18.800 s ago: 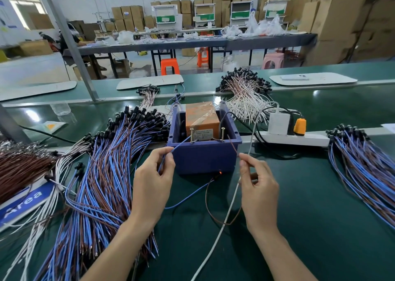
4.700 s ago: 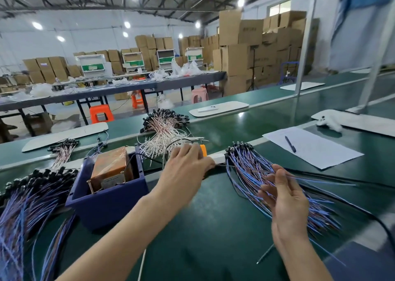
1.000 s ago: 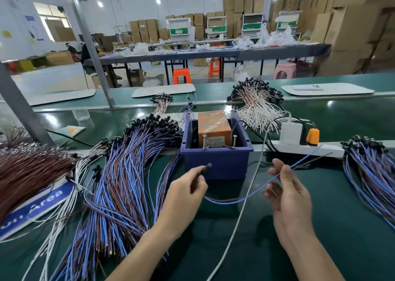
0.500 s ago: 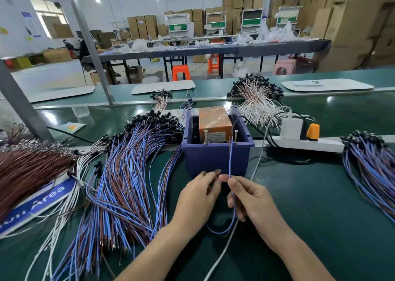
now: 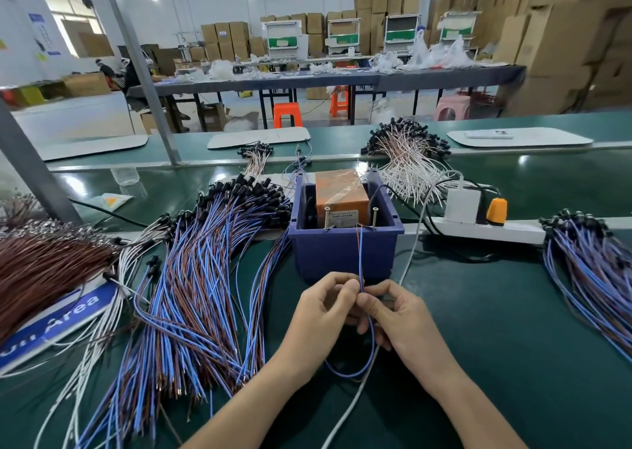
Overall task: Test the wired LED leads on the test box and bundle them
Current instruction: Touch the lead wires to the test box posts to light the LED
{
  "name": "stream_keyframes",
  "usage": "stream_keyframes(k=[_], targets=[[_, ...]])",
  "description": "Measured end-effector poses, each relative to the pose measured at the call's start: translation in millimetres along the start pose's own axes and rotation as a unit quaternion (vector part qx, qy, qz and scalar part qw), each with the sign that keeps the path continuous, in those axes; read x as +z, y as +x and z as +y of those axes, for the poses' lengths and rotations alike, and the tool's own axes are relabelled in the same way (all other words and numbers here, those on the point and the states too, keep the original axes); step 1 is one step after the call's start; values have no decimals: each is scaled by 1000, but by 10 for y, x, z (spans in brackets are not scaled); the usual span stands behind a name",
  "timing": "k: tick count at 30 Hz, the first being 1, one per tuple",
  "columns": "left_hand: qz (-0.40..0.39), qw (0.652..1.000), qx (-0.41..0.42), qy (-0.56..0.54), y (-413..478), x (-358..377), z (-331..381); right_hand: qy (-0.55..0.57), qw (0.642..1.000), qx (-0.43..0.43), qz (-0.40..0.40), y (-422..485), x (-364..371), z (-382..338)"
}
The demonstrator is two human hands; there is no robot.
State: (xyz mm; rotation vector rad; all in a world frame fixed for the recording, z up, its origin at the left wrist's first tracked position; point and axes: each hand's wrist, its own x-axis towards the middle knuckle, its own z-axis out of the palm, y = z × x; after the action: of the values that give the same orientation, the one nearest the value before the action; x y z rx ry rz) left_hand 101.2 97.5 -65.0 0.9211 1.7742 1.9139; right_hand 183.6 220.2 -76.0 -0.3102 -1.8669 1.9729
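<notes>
Between fingertips (image 5: 347, 293), one blue lead (image 5: 359, 257).

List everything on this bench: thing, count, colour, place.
test box: one, blue, centre.
block: one, orange, inside the test box.
held lead: one, blue and brown, rising to the box rim.
lead pile: many, blue and brown, left of box.
lead bundle: many, mostly blue, far right.
white leads: many, behind box.
brown wires: many, far left.
power strip: one, white, right of box.
plug: one, orange, on the strip.
left hand, right hand: both pinch the held lead.
</notes>
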Motion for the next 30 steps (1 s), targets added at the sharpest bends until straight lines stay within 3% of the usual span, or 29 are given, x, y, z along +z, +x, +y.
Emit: stream_keyframes(k=[13,20,25,30], targets=[[20,1000,-4,18,0,-4,-22,-33,999,-6,7,2,-43,9],[100,993,46,45,38,-87,31,-12,993,-36,116,8,-85,-43],[201,966,116,117,52,-192,67,-21,974,-63,218,19,-159,-33],[275,942,137,136,47,-332,125,-34,964,-75,254,11,-176,-31]])
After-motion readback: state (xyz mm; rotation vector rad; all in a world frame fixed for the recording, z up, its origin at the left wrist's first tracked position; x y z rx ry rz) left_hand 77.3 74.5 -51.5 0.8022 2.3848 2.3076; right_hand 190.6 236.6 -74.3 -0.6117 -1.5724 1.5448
